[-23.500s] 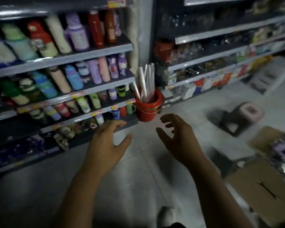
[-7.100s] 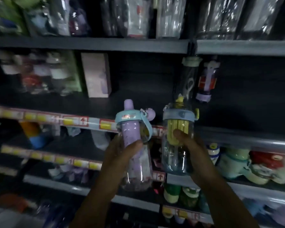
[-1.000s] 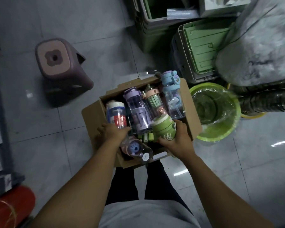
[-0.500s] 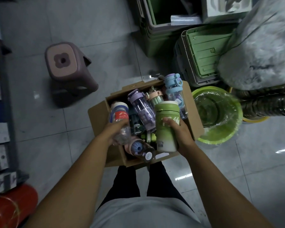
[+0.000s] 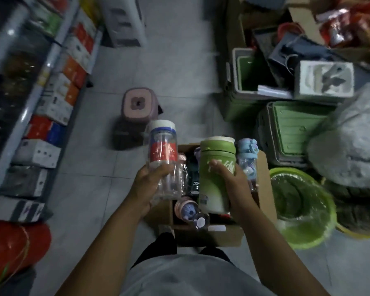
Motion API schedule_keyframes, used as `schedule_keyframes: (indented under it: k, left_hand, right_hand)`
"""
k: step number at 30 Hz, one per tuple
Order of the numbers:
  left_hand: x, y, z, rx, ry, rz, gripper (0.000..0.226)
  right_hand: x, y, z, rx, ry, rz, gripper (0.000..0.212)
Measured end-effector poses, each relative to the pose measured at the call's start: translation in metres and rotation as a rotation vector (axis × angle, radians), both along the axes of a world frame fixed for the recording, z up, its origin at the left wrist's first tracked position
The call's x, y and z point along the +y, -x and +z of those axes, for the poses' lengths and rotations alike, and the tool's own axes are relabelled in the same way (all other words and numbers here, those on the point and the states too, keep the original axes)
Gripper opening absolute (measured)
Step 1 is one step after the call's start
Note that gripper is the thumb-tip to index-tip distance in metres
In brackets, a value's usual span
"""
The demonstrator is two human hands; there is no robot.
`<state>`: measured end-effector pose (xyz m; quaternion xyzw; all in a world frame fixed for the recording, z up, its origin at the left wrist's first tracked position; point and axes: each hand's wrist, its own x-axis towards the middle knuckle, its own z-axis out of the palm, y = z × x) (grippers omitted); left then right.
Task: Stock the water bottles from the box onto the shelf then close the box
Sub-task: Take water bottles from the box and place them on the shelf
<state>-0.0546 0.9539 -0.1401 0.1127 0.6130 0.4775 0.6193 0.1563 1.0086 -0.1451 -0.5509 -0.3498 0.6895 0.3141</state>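
Observation:
My left hand [image 5: 146, 186] grips a clear bottle with a red label and white cap [image 5: 163, 154], held upright above the floor. In my right hand [image 5: 233, 182] is a green bottle with a pale lid [image 5: 216, 171], also upright. Both are lifted above the open cardboard box [image 5: 265, 189] on the floor at my feet. Inside the box lie more bottles: a blue-lidded one [image 5: 247, 154] at the far right and a pink-and-blue capped one [image 5: 187, 210] on its side near the front. A shelf [image 5: 36, 86] with boxed goods runs along the left.
A pink stool [image 5: 138, 105] stands on the tiled floor beyond the box. A green plastic basin [image 5: 303, 212] sits right of the box. Green crates [image 5: 291, 129], a grey sack [image 5: 350, 142] and clutter fill the right. A red bucket [image 5: 13, 242] is at lower left.
Both hands have lifted their bottles up out of the box. The view has tilted up, showing more of the aisle and the left shelf.

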Motion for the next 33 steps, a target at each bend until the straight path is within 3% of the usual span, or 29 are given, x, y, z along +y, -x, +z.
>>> schedule_keyframes:
  k: [7,11,13,18,24,30,33]
  left_hand:
    - [-0.097,-0.01,0.048,0.121,-0.133,0.446,0.073]
    - [-0.177,-0.008,0.072,0.196,-0.17,0.647,0.064]
    - [-0.229,-0.008,0.082,0.265,-0.163,0.759,0.059]
    - [-0.373,-0.016,0.098,0.324,-0.096,1.128,0.033]
    - [-0.543,-0.032,0.106,0.366,-0.058,1.412,0.022]
    - [-0.738,-0.039,0.098,0.388,-0.028,1.55,0.062]
    - [-0.816,-0.035,0.115,0.401,-0.055,1.602,0.065]
  right_hand:
    - [-0.023,0.049,0.05,0.079,-0.143,0.368,0.04]
    - [-0.07,0.088,0.068,0.142,-0.159,0.544,0.054]
    - [-0.103,0.108,0.078,0.159,-0.158,0.633,0.047]
    - [-0.218,0.159,0.105,0.194,-0.183,0.951,0.033]
    - [-0.398,0.213,0.127,0.268,-0.183,1.182,0.024]
    - [-0.605,0.236,0.13,0.326,-0.159,1.359,0.036]
    - [-0.692,0.244,0.137,0.352,-0.172,1.429,0.036]
